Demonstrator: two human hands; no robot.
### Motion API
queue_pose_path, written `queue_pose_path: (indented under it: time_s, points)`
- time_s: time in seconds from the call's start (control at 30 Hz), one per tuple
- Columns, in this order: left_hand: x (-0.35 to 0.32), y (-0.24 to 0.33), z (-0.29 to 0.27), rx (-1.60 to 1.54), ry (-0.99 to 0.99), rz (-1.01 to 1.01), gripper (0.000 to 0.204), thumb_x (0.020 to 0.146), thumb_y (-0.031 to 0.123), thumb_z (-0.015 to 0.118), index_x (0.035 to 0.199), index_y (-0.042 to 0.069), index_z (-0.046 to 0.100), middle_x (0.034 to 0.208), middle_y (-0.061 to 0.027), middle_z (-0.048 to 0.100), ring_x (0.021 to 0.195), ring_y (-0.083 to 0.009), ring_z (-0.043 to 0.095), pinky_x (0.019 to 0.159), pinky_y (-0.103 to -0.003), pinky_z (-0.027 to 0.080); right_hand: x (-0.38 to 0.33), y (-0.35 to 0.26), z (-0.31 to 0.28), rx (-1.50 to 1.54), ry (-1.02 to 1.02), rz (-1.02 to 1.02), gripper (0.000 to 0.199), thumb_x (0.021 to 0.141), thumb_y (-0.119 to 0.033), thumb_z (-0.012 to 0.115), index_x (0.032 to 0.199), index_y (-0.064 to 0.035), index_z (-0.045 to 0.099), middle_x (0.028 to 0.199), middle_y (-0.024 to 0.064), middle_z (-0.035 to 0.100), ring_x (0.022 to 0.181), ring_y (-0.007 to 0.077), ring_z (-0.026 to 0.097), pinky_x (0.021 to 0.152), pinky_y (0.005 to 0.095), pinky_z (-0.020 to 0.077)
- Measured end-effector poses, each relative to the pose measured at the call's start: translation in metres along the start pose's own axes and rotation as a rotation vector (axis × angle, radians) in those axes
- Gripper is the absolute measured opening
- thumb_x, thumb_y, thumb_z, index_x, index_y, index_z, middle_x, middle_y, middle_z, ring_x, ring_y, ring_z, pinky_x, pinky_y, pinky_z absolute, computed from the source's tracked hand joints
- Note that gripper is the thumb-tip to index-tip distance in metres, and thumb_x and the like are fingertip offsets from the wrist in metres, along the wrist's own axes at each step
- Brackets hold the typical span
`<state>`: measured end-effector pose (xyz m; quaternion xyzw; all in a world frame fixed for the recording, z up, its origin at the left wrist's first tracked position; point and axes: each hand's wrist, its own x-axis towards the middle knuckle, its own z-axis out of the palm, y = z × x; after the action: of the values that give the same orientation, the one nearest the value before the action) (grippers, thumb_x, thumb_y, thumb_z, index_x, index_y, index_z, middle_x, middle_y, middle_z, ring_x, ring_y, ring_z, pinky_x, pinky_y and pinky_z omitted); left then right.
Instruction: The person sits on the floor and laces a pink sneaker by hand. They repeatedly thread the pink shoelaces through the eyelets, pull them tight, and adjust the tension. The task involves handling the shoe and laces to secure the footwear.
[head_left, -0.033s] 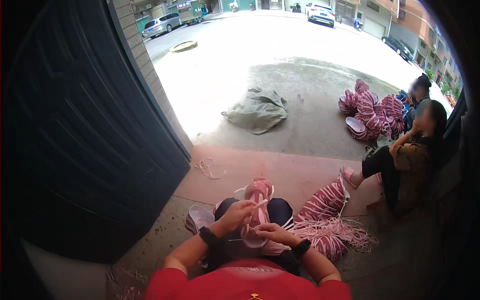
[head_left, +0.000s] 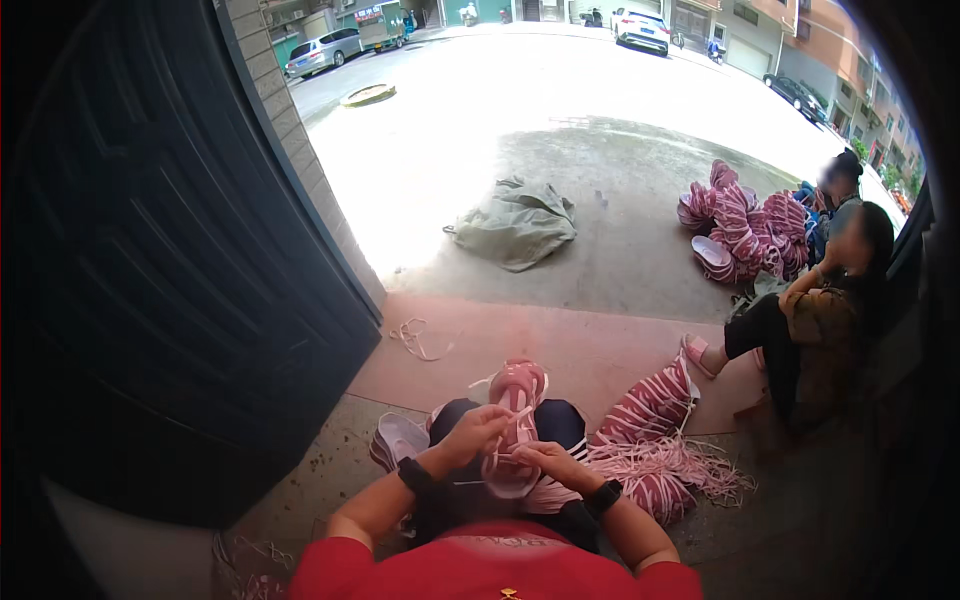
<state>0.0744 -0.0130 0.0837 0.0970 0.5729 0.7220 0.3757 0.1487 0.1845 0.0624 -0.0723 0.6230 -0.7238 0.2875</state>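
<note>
A pink shoe upper [head_left: 519,380] rests between my knees, its toe pointing away from me and its opening near my lap. Above its left side, my left hand [head_left: 478,432] pinches a pale shoelace [head_left: 524,416]. My right hand [head_left: 555,461] is lower, over the right side of the opening, with thumb and finger pressed together at the lacing. Those fingertips partly hide the lace there. Beside my left knee lie more shoe uppers [head_left: 402,438] with pale linings.
To my right lie stacked pink shoe uppers [head_left: 645,405] and a heap of loose laces [head_left: 700,467]. A dark door [head_left: 190,250] stands at left. Two people sit at right near a pile of uppers [head_left: 750,225]. A grey-green sack [head_left: 515,225] lies ahead.
My right hand has shifted slightly up and to the right. My left fingertips have dropped a little, and the lace end that stuck out past them has changed position.
</note>
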Motion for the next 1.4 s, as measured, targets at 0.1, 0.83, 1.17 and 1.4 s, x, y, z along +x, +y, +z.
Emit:
queue_pose_path:
  time_s: [0.1, 0.83, 1.17, 1.4]
  points:
    - [-0.001, 0.006, 0.020, 0.356, 0.076, 0.109, 0.016, 0.090, 0.013, 0.058, 0.101, 0.001, 0.059, 0.089, -0.0050, 0.063, 0.076, -0.0085, 0.059, 0.067, -0.023, 0.048, 0.021, -0.001, -0.006, 0.269, 0.154, 0.002, 0.038, 0.097, -0.035, 0.045, 0.108, -0.0018, 0.059, 0.103, 0.0073, 0.062, 0.097, 0.0155, 0.057, 0.086, 0.0285, 0.0450]
    - [0.036, 0.010, -0.020, 1.136, 0.167, 0.523, 0.013, 0.082, 0.011, 0.060, 0.091, 0.002, 0.063, 0.085, -0.0145, 0.063, 0.083, -0.0314, 0.058, 0.075, -0.038, 0.046, -0.052, -0.096, -0.160, -0.912, 1.446, -0.331, 0.025, 0.092, -0.019, 0.058, 0.107, 0.0005, 0.060, 0.072, 0.0057, 0.060, 0.056, 0.0119, 0.053, 0.052, 0.0268, 0.0435]
    - [0.002, -0.047, 0.017, 1.772, -0.132, 0.678, 0.010, 0.075, 0.019, 0.056, 0.080, 0.011, 0.055, 0.076, -0.0035, 0.052, 0.079, -0.0197, 0.050, 0.066, -0.032, 0.038, 0.038, 0.002, -0.055, -0.785, 0.468, -0.204, 0.017, 0.087, -0.014, 0.054, 0.089, -0.0004, 0.063, 0.088, 0.0181, 0.059, 0.087, 0.0360, 0.057, 0.076, 0.0423, 0.0457]
    - [0.005, -0.056, 0.024, 1.797, -0.212, 0.755, 0.008, 0.075, 0.019, 0.054, 0.073, 0.011, 0.055, 0.068, -0.0019, 0.051, 0.073, -0.0174, 0.049, 0.063, -0.030, 0.038, 0.065, 0.016, -0.047, -0.969, 0.441, -0.096, 0.023, 0.089, -0.018, 0.048, 0.084, -0.0003, 0.061, 0.090, 0.0207, 0.060, 0.089, 0.0376, 0.058, 0.077, 0.0459, 0.0465]
